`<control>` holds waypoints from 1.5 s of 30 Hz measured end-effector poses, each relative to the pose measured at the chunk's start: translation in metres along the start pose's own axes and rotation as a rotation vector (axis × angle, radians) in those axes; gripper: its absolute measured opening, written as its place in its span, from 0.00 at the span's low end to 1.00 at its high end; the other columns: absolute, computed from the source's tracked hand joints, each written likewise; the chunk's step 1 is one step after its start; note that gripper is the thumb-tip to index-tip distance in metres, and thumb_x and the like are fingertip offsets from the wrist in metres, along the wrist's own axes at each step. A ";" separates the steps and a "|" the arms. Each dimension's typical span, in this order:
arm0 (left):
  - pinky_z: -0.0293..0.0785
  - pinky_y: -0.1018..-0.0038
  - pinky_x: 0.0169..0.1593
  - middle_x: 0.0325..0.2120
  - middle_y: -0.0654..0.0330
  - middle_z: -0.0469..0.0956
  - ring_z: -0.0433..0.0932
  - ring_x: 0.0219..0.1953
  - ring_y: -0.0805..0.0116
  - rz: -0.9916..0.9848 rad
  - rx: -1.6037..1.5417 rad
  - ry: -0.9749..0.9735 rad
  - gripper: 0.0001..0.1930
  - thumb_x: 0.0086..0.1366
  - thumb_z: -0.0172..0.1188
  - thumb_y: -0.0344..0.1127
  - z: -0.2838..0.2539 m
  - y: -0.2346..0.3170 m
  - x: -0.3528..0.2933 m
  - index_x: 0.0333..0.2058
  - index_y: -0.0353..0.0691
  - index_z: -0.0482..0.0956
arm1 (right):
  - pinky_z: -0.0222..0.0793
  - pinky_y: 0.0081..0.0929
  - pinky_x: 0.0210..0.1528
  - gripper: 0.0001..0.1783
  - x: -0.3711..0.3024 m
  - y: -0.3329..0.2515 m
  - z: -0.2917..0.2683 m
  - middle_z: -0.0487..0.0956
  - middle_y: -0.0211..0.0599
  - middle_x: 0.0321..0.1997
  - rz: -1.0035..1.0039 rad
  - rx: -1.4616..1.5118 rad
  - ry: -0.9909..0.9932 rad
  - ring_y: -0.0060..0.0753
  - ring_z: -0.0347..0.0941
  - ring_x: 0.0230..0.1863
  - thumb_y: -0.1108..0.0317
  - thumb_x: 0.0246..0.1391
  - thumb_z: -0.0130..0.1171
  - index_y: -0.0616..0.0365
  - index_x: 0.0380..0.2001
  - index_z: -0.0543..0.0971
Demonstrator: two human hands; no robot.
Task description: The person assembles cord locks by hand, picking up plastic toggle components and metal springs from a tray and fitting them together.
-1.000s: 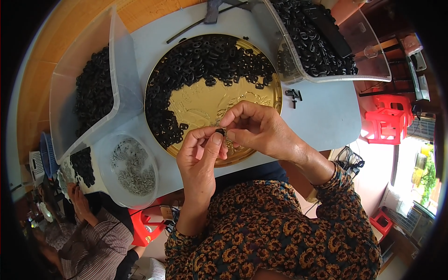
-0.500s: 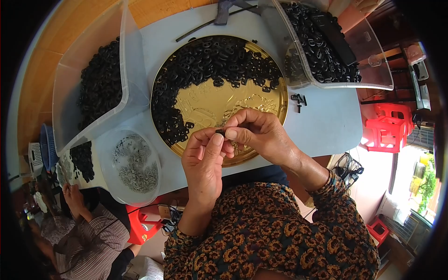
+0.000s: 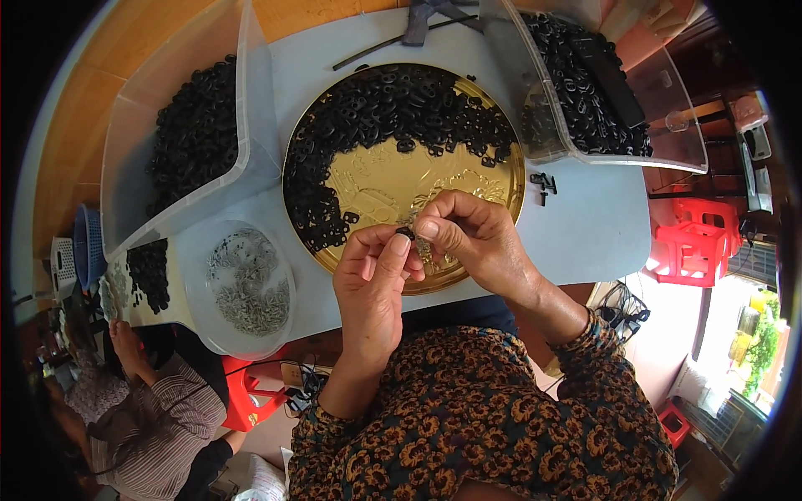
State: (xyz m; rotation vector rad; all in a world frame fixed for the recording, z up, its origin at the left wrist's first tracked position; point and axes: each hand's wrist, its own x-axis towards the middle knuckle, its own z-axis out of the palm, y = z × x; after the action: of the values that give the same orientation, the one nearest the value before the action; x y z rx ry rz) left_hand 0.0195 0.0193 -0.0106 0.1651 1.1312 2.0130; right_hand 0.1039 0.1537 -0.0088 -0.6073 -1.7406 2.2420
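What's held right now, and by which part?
The left hand pinches a small black piece; the right hand is close beside it. Which part is gripped is hidden.

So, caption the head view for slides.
Left hand pinches a small black piece, right hand beside it, over a gold tray of black parts.

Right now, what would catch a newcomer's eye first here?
The round gold tray on the pale table stands out, with black pieces heaped along its far and left sides. Over its near side, the left grip pinches a small dark piece, the right grip close by. Clear bins flank the tray.
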 end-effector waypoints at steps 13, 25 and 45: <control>0.72 0.78 0.35 0.31 0.62 0.75 0.74 0.30 0.76 0.029 0.056 0.005 0.06 0.66 0.56 0.28 0.001 0.000 -0.004 0.41 0.35 0.73 | 0.67 0.14 0.30 0.15 0.002 -0.003 0.000 0.78 0.26 0.28 0.048 -0.058 -0.028 0.12 0.69 0.29 0.61 0.60 0.59 0.65 0.35 0.78; 0.73 0.78 0.35 0.32 0.61 0.75 0.74 0.29 0.76 0.086 0.142 -0.010 0.06 0.66 0.56 0.28 0.002 -0.003 -0.006 0.41 0.34 0.72 | 0.68 0.21 0.30 0.10 -0.001 -0.006 0.000 0.77 0.31 0.26 -0.223 -0.404 0.051 0.21 0.72 0.28 0.65 0.54 0.64 0.62 0.30 0.78; 0.73 0.77 0.34 0.30 0.62 0.76 0.75 0.29 0.75 0.038 0.046 0.008 0.07 0.66 0.58 0.29 0.004 -0.003 0.000 0.40 0.34 0.74 | 0.71 0.20 0.35 0.09 -0.005 -0.007 -0.006 0.78 0.36 0.31 -0.162 -0.133 0.123 0.23 0.75 0.32 0.68 0.56 0.62 0.64 0.34 0.78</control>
State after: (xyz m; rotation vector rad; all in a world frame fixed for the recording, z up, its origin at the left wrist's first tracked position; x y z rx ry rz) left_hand 0.0227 0.0225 -0.0108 0.2040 1.1879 2.0240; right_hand 0.1101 0.1584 -0.0022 -0.5941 -1.8182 1.9515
